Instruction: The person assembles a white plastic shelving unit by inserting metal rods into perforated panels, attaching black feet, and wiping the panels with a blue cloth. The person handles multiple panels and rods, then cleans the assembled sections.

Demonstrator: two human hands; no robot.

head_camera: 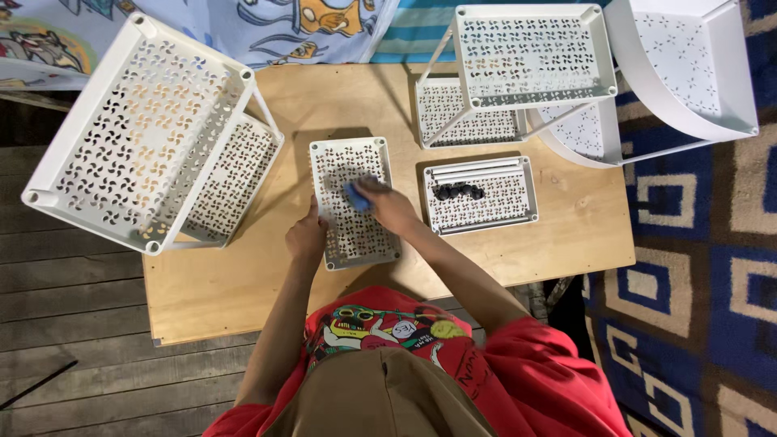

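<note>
A white perforated plastic tray [340, 162] lies flat on the wooden board [243, 283] in front of me. My right hand [387, 204] presses a small blue cloth [356, 195] onto the middle of that tray. My left hand [306, 236] rests against the tray's left edge, fingers on its rim. To the right lies a second flat tray [518, 212] holding white rods [475, 170] and several small black round parts [458, 192].
A white two-tier perforated rack [146, 137] stands at the left of the board. Another two-tier rack [526, 57] stands at the back right, with a rounded white corner shelf [688, 73] beside it. A patterned blue rug [696, 283] lies right; dark floorboards lie left.
</note>
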